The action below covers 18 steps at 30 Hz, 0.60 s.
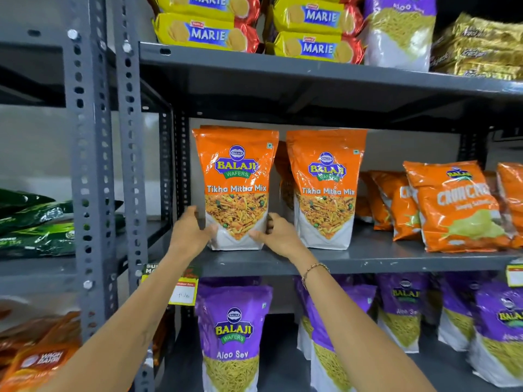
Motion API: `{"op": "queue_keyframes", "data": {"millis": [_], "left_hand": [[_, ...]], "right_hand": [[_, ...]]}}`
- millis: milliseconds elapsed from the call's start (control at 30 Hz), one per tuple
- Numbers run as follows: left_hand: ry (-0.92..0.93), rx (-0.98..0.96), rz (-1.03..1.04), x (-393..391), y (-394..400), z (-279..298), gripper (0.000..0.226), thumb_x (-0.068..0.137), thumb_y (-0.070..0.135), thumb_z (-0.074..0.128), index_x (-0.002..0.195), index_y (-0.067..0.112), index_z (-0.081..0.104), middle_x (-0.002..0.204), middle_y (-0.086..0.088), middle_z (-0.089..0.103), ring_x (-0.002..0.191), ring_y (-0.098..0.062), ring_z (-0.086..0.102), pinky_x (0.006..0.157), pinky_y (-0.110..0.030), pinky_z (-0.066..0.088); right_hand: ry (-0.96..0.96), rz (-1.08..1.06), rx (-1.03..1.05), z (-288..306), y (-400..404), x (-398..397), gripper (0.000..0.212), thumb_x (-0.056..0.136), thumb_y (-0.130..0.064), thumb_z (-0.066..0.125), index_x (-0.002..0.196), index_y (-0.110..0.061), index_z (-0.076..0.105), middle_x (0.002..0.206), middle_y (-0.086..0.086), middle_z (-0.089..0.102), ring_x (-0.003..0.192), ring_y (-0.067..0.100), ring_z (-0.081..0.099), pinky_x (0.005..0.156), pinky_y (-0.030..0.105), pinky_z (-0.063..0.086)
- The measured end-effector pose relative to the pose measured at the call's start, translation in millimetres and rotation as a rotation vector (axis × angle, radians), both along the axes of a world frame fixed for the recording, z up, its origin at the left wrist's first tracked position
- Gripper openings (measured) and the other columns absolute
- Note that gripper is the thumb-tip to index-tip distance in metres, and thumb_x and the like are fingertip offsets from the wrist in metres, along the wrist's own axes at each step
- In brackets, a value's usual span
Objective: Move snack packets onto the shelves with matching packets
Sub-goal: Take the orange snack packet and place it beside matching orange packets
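An orange Tikha Mitha Mix packet [236, 176] stands upright at the left end of the middle shelf [368, 260]. My left hand [191, 232] grips its lower left edge and my right hand [278, 234] grips its lower right edge. A second Tikha Mitha Mix packet [325, 188] stands just to its right, with more orange packets partly hidden behind both. A purple Aloo Sev packet [399, 32] stands alone on the top shelf among biscuits. Several Aloo Sev packets [233, 338] fill the bottom shelf.
Yellow Marie biscuit packs [209, 32] and gold cracker packs [478, 49] lie on the top shelf. Orange Crunchex bags [452, 205] lean at the right of the middle shelf. The grey rack post [130, 165] stands left of my hands; green packets [34, 222] lie on the neighbouring rack.
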State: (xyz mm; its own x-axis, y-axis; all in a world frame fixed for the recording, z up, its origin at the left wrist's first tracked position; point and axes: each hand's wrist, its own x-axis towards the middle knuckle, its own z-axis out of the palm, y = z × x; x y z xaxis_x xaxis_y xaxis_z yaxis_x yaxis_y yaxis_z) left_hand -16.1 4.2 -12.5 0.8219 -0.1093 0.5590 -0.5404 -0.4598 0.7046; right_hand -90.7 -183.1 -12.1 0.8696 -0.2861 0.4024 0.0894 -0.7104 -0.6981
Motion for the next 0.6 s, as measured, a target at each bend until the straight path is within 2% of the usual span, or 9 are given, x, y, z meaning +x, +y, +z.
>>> {"op": "queue_keyframes", "data": {"millis": [67, 133, 167, 233, 300, 367, 433, 533, 600], "left_hand": [[-0.172, -0.124, 0.086, -13, -7, 5, 0.042, 0.081, 0.020, 0.068, 0.116, 0.008, 0.048, 0.111, -0.009, 0.056, 0.095, -0.026, 0.059, 0.080, -0.037, 0.048], [-0.320, -0.211, 0.058, -34, -20, 16, 0.023, 0.086, 0.018, 0.062, 0.105, 0.009, 0.052, 0.100, -0.008, 0.059, 0.085, -0.022, 0.058, 0.072, -0.032, 0.045], [-0.356, -0.193, 0.026, -43, -30, 23, 0.016, 0.088, 0.019, 0.059, 0.099, 0.008, 0.055, 0.094, -0.007, 0.061, 0.081, -0.020, 0.058, 0.070, -0.029, 0.043], [-0.412, -0.079, -0.009, -60, -57, 40, 0.016, 0.090, 0.023, 0.056, 0.088, 0.007, 0.061, 0.088, -0.005, 0.064, 0.075, -0.017, 0.058, 0.065, -0.024, 0.039], [-0.462, -0.015, -0.062, -76, -89, 59, 0.018, 0.089, 0.024, 0.057, 0.084, 0.008, 0.064, 0.085, -0.005, 0.063, 0.073, -0.018, 0.057, 0.063, -0.024, 0.037], [-0.508, 0.005, -0.117, -88, -124, 79, 0.018, 0.089, 0.024, 0.058, 0.085, 0.007, 0.065, 0.086, -0.005, 0.062, 0.076, -0.020, 0.058, 0.068, -0.025, 0.038], [-0.541, 0.031, -0.138, -98, -157, 99, 0.018, 0.089, 0.024, 0.058, 0.087, 0.007, 0.065, 0.087, -0.005, 0.060, 0.078, -0.018, 0.056, 0.066, -0.023, 0.037], [-0.574, -0.002, -0.170, -109, -205, 133, 0.013, 0.087, 0.022, 0.059, 0.086, 0.010, 0.064, 0.087, -0.005, 0.064, 0.081, -0.018, 0.058, 0.069, -0.023, 0.036], [-0.591, -0.058, -0.182, -119, -232, 158, 0.010, 0.086, 0.021, 0.061, 0.085, 0.012, 0.065, 0.085, -0.001, 0.065, 0.079, -0.015, 0.059, 0.068, -0.018, 0.035]], "right_hand": [[-0.153, -0.020, 0.045, 4, -3, -10, 0.059, 0.089, -0.029, 0.063, 0.138, -0.004, 0.042, 0.129, 0.014, 0.061, 0.117, 0.025, 0.059, 0.096, 0.032, 0.050], [-0.302, -0.067, 0.032, 12, -10, -24, 0.036, 0.091, -0.023, 0.061, 0.121, -0.005, 0.060, 0.117, 0.012, 0.069, 0.105, 0.019, 0.064, 0.082, 0.009, 0.047], [-0.358, -0.092, 0.003, 17, -16, -31, 0.026, 0.091, -0.020, 0.060, 0.111, -0.006, 0.066, 0.109, 0.010, 0.072, 0.096, 0.016, 0.065, 0.073, 0.000, 0.043], [-0.449, -0.103, -0.021, 30, -31, -47, 0.017, 0.090, -0.017, 0.060, 0.098, -0.008, 0.071, 0.095, 0.006, 0.074, 0.079, 0.007, 0.062, 0.063, -0.004, 0.040], [-0.515, -0.102, -0.017, 48, -49, -65, 0.014, 0.088, -0.016, 0.061, 0.093, -0.009, 0.072, 0.083, 0.001, 0.071, 0.070, 0.000, 0.059, 0.064, 0.000, 0.042], [-0.561, -0.101, -0.010, 69, -74, -82, 0.013, 0.086, -0.018, 0.063, 0.089, -0.010, 0.072, 0.079, 0.000, 0.071, 0.070, 0.007, 0.064, 0.069, 0.012, 0.049], [-0.597, -0.093, -0.037, 92, -103, -99, 0.013, 0.085, -0.022, 0.063, 0.088, -0.012, 0.072, 0.079, 0.003, 0.074, 0.074, 0.014, 0.069, 0.072, 0.026, 0.056], [-0.660, -0.096, -0.097, 127, -154, -121, 0.012, 0.085, -0.024, 0.063, 0.086, -0.016, 0.071, 0.077, 0.003, 0.075, 0.074, 0.016, 0.071, 0.076, 0.033, 0.059], [-0.706, -0.089, -0.103, 151, -187, -133, 0.007, 0.085, -0.023, 0.063, 0.083, -0.020, 0.069, 0.077, 0.005, 0.074, 0.075, 0.019, 0.072, 0.078, 0.039, 0.059]]}}
